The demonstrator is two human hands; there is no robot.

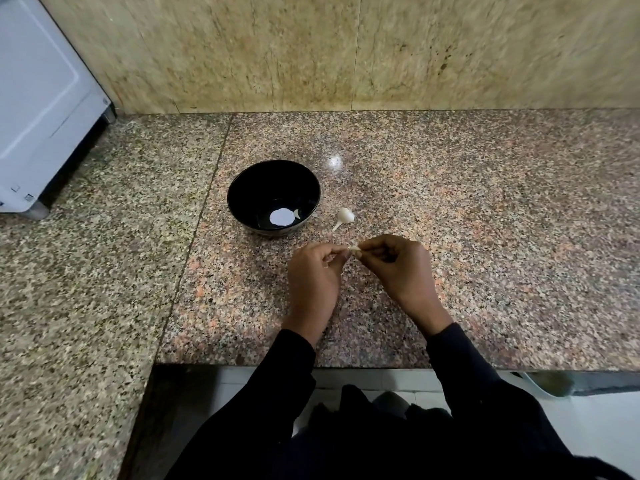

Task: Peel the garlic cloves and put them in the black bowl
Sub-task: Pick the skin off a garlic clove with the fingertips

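A black bowl (273, 183) stands on the granite counter, with one small pale garlic clove (296, 213) lying inside near its front right, beside a bright round reflection. To the right of the bowl lies the rest of a garlic bulb with its stem (344, 217). In front of the bowl, my left hand (313, 275) and my right hand (398, 265) meet at the fingertips, both pinched on a single garlic clove (354, 250). Most of that clove is hidden by my fingers.
A white appliance (41, 109) stands at the far left on the counter. A stone wall (346, 50) rises behind. The counter's front edge (346, 367) runs just below my wrists, and the counter wraps around on the left.
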